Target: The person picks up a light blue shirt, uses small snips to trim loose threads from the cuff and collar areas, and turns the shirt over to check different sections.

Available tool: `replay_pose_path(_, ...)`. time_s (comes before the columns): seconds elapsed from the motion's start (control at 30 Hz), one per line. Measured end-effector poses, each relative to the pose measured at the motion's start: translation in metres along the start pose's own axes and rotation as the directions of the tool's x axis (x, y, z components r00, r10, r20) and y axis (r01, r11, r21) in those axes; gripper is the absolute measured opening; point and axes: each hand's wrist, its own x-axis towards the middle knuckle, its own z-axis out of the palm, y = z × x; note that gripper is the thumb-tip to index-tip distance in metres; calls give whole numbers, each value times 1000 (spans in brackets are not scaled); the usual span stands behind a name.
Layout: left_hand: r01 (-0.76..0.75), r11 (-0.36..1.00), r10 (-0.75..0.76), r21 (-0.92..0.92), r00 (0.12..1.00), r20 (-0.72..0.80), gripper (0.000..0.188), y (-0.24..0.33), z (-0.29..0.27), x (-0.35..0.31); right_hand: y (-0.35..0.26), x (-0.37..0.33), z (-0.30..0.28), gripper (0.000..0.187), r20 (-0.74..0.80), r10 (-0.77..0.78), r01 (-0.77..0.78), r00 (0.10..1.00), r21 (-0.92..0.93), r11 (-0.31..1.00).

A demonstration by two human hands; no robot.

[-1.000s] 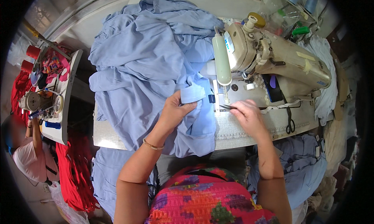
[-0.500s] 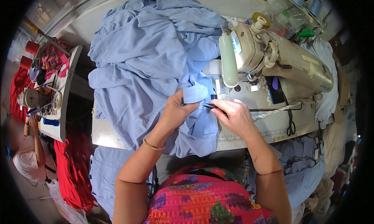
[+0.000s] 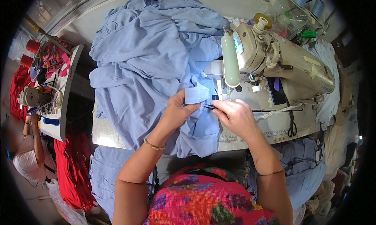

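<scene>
A large heap of light blue cloth (image 3: 141, 48) covers the left and middle of the sewing table. My left hand (image 3: 177, 112) pinches the folded end of a pale blue fabric band (image 3: 197, 95), thumb in front and fingers partly hidden behind it. Close by on the right, my right hand (image 3: 238, 118) is closed on small dark thread snips (image 3: 209, 106); their pointed blades reach left over the cloth, just below the band. Most of the snips are hidden in my fingers. A small navy tag (image 3: 215, 97) shows beside my right fingertips.
The sewing machine (image 3: 282, 52), with its green lamp (image 3: 230, 64), stands to the right of the cloth. A phone (image 3: 277, 91) and black scissors (image 3: 291, 125) lie on its right side. Far left, a person (image 3: 31, 162) works at another machine table (image 3: 64, 95).
The snips' blades, slightly parted before, now look closer together. Both hands and the cloth stay almost where they were.
</scene>
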Motion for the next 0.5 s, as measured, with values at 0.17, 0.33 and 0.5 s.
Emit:
replay_pose_path(0.17,-4,1000,4,29,1000,2,29,0,0,0,3,1,7,19,-38,-26,28,999,53,998)
replay_pose_path(0.33,37,999,-37,-15,999,0,30,2,-1,-1,8,3,15,19,-54,-33,41,998,159,986)
replay_pose_path(0.5,65,992,-62,-110,998,34,31,4,-3,-2,16,3,22,19,-94,-55,76,994,235,969)
